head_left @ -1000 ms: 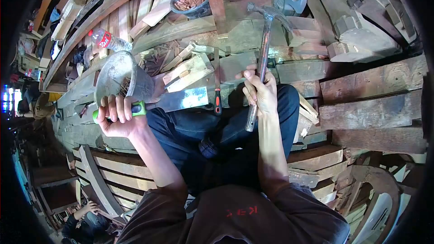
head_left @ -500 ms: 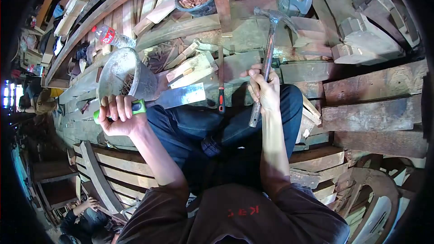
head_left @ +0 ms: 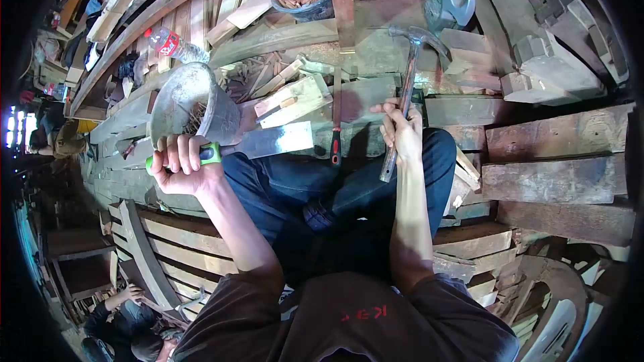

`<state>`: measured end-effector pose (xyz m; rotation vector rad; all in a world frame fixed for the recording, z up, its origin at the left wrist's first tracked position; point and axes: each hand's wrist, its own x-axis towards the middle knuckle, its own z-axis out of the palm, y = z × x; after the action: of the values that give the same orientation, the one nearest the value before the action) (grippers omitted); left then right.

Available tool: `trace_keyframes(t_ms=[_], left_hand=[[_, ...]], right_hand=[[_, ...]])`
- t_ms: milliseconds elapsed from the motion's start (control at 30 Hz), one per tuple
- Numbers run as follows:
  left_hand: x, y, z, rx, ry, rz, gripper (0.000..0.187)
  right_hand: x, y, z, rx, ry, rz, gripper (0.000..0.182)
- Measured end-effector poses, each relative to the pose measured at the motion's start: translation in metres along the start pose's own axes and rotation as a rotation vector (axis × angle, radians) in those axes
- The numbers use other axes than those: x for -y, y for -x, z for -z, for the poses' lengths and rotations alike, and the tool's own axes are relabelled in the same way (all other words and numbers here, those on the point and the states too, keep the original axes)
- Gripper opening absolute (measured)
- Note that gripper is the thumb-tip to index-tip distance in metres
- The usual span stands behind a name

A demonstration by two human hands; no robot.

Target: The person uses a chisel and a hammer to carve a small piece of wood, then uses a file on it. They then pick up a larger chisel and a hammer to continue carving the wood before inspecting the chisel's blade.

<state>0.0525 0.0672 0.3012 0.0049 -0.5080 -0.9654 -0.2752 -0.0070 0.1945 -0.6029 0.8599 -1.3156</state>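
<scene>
My left hand [head_left: 186, 166] is wrapped round the green and black handle of a chisel [head_left: 278, 141], its wide, shiny blade pointing right above my leg. Loosely closed, my right hand [head_left: 404, 135] grips the shaft of a claw hammer [head_left: 408, 77] low down, with the head up and away from me and some fingers partly extended. Between the hands a file [head_left: 337, 137] with a red and black handle lies beyond my crossed legs. A pale wood block [head_left: 305, 98] is just past the chisel's blade, and a grey bucket [head_left: 225, 110] stands behind my left hand.
A plastic bottle [head_left: 176, 45] lies beyond the bucket. Further off stand a tub of wooden pegs [head_left: 303, 13] and a jug [head_left: 449, 1]. Heavy planks [head_left: 550, 181] lie on my right; slatted timber [head_left: 181, 245] lies at left. Another person [head_left: 124, 322] is at lower left.
The surroundings have shifted slightly right in view. Both hands keep hold of the chisel and the hammer, with little movement.
</scene>
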Motion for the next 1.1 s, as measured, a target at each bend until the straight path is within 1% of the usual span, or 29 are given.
trace_keyframes(t_ms=[300, 467, 600, 700, 867, 967, 1000, 1100], left_hand=[[-0.009, -0.003, 0.011, -0.049, 0.12, 0.007, 0.025], [-0.012, -0.002, 0.015, -0.082, 0.164, 0.002, 0.028], [-0.013, -0.002, 0.016, -0.105, 0.206, 0.012, 0.028], [-0.014, -0.002, 0.014, -0.104, 0.224, 0.013, 0.028], [-0.015, -0.001, 0.002, -0.081, 0.216, -0.009, 0.027], [-0.017, 0.0, 0.0, -0.073, 0.204, -0.017, 0.026], [-0.018, -0.001, -0.001, -0.071, 0.197, -0.021, 0.025], [-0.02, -0.001, -0.002, -0.066, 0.191, -0.026, 0.024]], right_hand=[[-0.005, -0.005, 0.006, 0.005, 0.036, 0.007, 0.008], [-0.013, -0.009, 0.015, -0.026, 0.062, -0.005, 0.008], [-0.022, -0.015, 0.02, -0.096, 0.108, 0.002, 0.012], [-0.026, -0.02, 0.028, -0.12, 0.082, -0.02, 0.013], [-0.039, -0.031, 0.039, -0.099, 0.021, -0.028, 0.008], [-0.048, -0.037, 0.04, -0.115, 0.104, -0.063, 0.011], [-0.052, -0.04, 0.042, -0.074, 0.11, -0.067, 0.016], [-0.066, -0.046, 0.048, -0.077, 0.125, -0.069, 0.018]])
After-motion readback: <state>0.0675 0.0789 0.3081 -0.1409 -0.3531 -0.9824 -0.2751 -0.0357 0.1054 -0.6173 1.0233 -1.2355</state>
